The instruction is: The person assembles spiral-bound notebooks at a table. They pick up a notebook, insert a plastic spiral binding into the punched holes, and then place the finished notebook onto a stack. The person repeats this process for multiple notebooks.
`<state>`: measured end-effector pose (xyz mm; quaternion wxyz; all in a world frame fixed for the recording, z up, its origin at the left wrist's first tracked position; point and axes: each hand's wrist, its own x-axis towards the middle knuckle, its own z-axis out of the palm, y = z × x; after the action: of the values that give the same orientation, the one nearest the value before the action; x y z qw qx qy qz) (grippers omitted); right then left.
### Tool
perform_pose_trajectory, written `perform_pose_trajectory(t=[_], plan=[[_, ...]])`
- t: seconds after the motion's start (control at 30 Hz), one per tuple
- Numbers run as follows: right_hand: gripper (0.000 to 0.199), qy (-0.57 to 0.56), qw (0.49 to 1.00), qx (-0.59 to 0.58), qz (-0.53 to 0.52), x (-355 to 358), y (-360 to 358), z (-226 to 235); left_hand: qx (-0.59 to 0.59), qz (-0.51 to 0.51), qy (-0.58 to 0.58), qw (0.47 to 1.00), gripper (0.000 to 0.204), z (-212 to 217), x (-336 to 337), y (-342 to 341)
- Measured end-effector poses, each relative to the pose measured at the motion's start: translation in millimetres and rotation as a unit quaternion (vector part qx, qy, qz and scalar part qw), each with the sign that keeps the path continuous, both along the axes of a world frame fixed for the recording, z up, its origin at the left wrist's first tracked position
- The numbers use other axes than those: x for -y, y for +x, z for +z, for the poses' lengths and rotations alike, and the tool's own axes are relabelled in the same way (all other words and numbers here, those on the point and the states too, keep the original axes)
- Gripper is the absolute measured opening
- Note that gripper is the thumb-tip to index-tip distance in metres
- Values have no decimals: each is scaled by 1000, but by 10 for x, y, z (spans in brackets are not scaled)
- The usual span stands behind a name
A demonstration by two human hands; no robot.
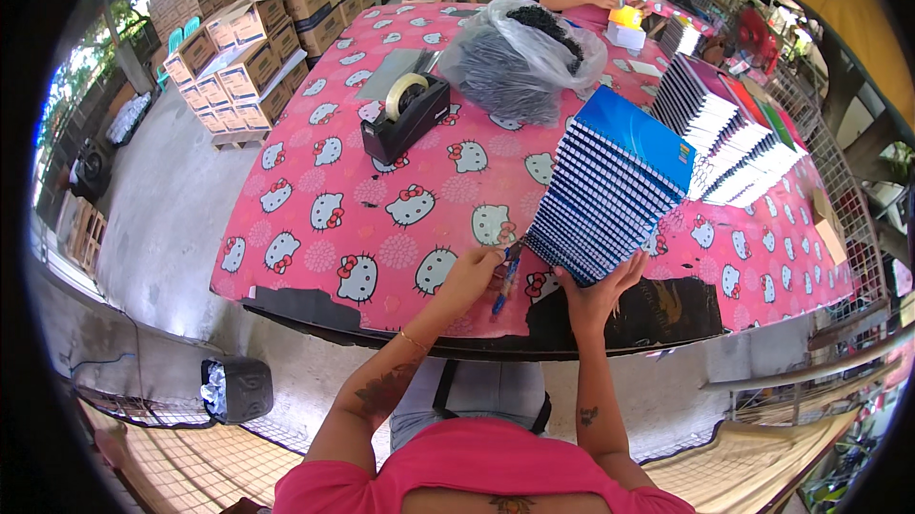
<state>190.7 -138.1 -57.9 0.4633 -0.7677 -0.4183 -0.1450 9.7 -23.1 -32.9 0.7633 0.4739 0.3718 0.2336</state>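
The stack of blue notebooks [610, 199] stands near the front of the table [376, 228], right of the middle, and it is skewed, so that its bound side shows as a slope of dark wire coils toward the person. Probably it is turned this way so that the coil ends are easy to see and to reach. The right hand [599, 297] is against the near, lower end of this stack, with the thumb set apart from the other fingers, which are spread along the edge; this looks like a support, a kind of stop which keeps the leaning books from sliding. The left hand [477, 276] is just beside the left lower corner of the stack, its fingers bent and close to one another, next to a slim blue-and-clear tool [505, 287]. I cannot tell if the fingertips pinch this tool, a coil end, or both, because they are small and partly hidden there. The clear plastic bag [519, 61], with dark strands inside, stands behind the stack, and the black tape dispenser [408, 121] sits to the left of it; both seem placed apart so that the front of the table serves the hands. More notebooks [729, 137], with covers of several colours, are piled just beyond on the right, perhaps to keep them separate from the blue ones.
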Motion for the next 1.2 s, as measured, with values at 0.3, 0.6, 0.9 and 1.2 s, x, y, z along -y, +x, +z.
perform_pose_trajectory(t=[0.3,0.6,0.9,1.2], plan=[[124,14,1000,-7,-4,-82,38,-24,-5,-24,44,999,35,-115,-150,58],[124,22,1000,6,-10,-60,65,-100,-19,-37,-16,999,31,129,-158,16],[123,-1,999,-28,-27,-46,17,-11,-140,-82,189,969,32,-59,-209,101],[122,-42,997,-59,-39,-21,8,-37,-47,-81,-15,995,31,77,-218,50]])
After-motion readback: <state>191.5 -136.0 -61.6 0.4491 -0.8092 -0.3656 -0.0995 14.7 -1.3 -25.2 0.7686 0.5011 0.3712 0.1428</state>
